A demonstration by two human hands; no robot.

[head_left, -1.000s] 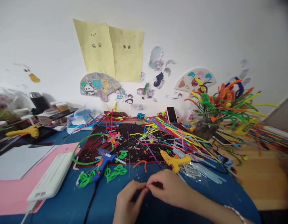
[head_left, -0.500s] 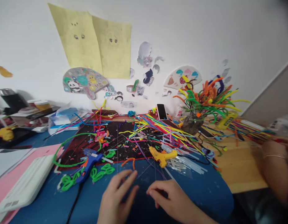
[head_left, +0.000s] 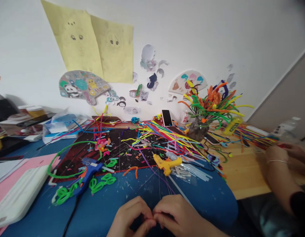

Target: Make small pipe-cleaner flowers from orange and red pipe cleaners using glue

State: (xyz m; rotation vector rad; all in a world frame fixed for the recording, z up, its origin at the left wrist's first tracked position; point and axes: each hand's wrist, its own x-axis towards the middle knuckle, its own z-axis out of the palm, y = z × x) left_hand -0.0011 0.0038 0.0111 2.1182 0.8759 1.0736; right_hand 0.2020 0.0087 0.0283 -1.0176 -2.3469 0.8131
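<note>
Right now, through the head view, I have the left hand (head_left: 132, 214) and the right hand (head_left: 178, 213) close together at the near edge of the blue desk (head_left: 207, 194), fingertips meeting. The fingers (head_left: 149, 223) are curled and pressed tip to tip; I cannot tell whether anything small is pinched between them, since nothing shows past the skin.

Of the loose pieces I can make out, the pale stick (head_left: 180, 190) lies nearest the right hand, just beyond its knuckles. Its long axis slants from the yellow glue gun (head_left: 167, 164) toward me and to the right, so I judge the right hand better placed for it. The purple pipe cleaner (head_left: 147, 160) runs on a similar slant, its near end pointing at that same hand. Ahead of the left hand, apart from it, sits the bent orange pipe cleaner (head_left: 136, 170), one leg directed toward the knuckles. Farther left lie the blue glue gun (head_left: 89, 176) and the green loops (head_left: 102, 183), both clear of the fingers.
</note>
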